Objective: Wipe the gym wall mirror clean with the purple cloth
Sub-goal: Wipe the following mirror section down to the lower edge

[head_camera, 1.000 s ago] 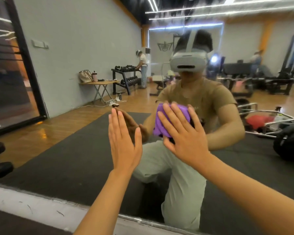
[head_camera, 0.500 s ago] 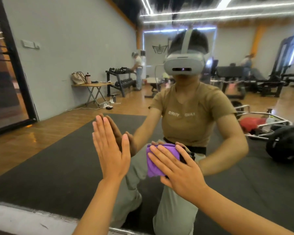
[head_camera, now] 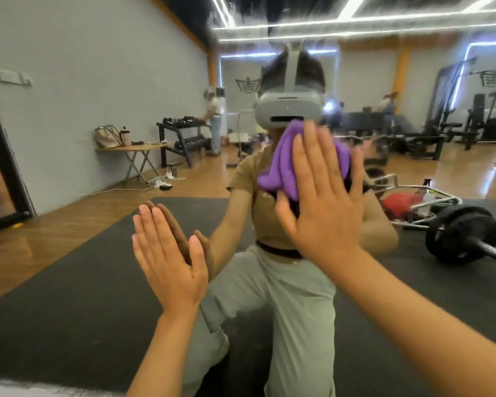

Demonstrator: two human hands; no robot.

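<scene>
The mirror (head_camera: 69,81) fills nearly the whole view, its bottom edge running across the lower left corner. It reflects a gym: a grey wall, a wooden floor and a large black mat (head_camera: 69,282) on which the kneeling person's reflection shows, in a tan shirt and pale trousers with a grey headset (head_camera: 287,111) over the eyes. To the right in the reflection lies a barbell (head_camera: 464,234) with a black plate, just beside a metal frame (head_camera: 413,193) holding something red. Further back stand black weight machines (head_camera: 470,124). On the left, by the wall, a dumbbell rack (head_camera: 184,138) stands next to a small folding table (head_camera: 135,151) carrying a bag and a bottle; a second person stands at the rack.

The right hand (head_camera: 324,204) is flat against the glass with fingers straight and spread, pressing the purple cloth (head_camera: 284,167) to the mirror. The cloth is bunched under the fingers and palm, high in the middle of the view, just below the reflected headset, and spills out to the left of the hand.

The left hand (head_camera: 166,253) is lower and to the left, released and holding nothing, its palm and straight, close-set fingers laid flat on the glass, meeting their own reflection.
</scene>
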